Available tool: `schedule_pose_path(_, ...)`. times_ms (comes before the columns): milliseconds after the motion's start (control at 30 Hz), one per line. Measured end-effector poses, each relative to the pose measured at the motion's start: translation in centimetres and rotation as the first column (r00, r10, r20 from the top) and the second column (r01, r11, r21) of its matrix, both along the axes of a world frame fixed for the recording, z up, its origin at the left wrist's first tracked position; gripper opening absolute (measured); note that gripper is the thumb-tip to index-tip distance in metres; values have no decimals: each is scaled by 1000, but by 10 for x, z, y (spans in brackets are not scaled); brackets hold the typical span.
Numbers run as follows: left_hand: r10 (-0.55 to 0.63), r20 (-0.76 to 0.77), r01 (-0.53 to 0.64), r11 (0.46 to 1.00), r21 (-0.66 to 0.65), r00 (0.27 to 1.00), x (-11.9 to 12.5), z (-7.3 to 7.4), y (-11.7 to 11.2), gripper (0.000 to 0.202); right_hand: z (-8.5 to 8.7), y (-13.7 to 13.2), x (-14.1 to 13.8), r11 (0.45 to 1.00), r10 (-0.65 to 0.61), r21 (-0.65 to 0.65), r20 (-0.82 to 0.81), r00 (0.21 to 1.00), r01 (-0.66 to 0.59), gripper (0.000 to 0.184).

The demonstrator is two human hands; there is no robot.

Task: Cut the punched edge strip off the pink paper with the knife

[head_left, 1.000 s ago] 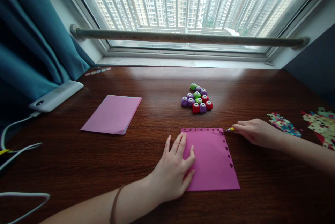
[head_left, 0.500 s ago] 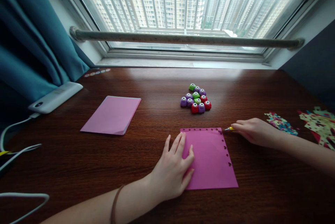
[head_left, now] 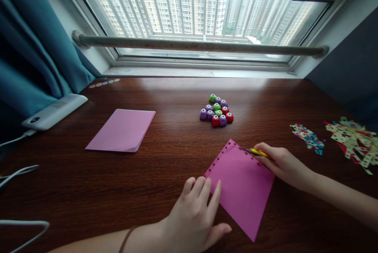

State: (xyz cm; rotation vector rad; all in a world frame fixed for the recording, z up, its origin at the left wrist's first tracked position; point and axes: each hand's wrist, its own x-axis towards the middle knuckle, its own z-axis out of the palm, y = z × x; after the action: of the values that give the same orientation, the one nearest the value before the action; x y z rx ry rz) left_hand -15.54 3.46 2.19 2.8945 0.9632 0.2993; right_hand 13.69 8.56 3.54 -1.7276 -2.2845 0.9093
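A pink paper sheet (head_left: 242,184) with punched holes along two edges lies turned like a diamond on the dark wooden table (head_left: 177,154). My left hand (head_left: 196,213) rests flat with fingers together on the sheet's near left corner. My right hand (head_left: 280,162) is closed on a thin yellow tool (head_left: 255,151), whose tip touches the sheet's far right edge. A cluster of small purple, green and red punches (head_left: 216,111) sits beyond the sheet.
A stack of pink paper (head_left: 121,129) lies to the left. A white power bank (head_left: 54,111) with cables sits at the far left by the teal curtain. Coloured paper scraps (head_left: 351,140) and confetti (head_left: 307,138) lie at the right. A window with a metal bar runs behind.
The pink sheet has been rotated from square to a diamond angle. My left hand slid nearer to me; my right hand moved inward, bringing the yellow tool onto the sheet's edge.
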Motion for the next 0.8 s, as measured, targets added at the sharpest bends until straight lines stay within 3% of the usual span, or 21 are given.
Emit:
schedule_pose_path(100,-202,81,205,978,-32,976,2,2,-6,49,-8,-10,-8,998,64,4,32,997,-65,24)
schedule_pose_path(167,-369,137,382,921,-81,919,4,3,-4,33,-14,-12,-11,990,134,30,56,989,-136,23)
schedule_pose_path(233,-464,192,488,866,-108,865,4,2,0,26,-18,-11,-14,978,204,39,69,977,-207,21)
schedule_pose_path(300,-419,240,445,893,-65,876,4,-3,5,26,-20,-9,-15,962,266,43,70,962,-269,21)
schedule_pose_path(367,-296,263,303,953,14,918,3,-10,8,29,-21,-7,-17,949,309,50,66,949,-313,21)
schedule_pose_path(467,-178,235,163,983,83,956,3,-20,10,35,-20,-6,-20,944,322,58,61,945,-325,22)
schedule_pose_path(633,-165,162,147,982,117,973,4,-27,9,38,-15,-3,-29,948,306,47,123,944,-314,23)
schedule_pose_path(800,-159,139,143,982,122,977,4,-27,8,38,-7,-3,-41,921,361,49,269,893,-387,25)
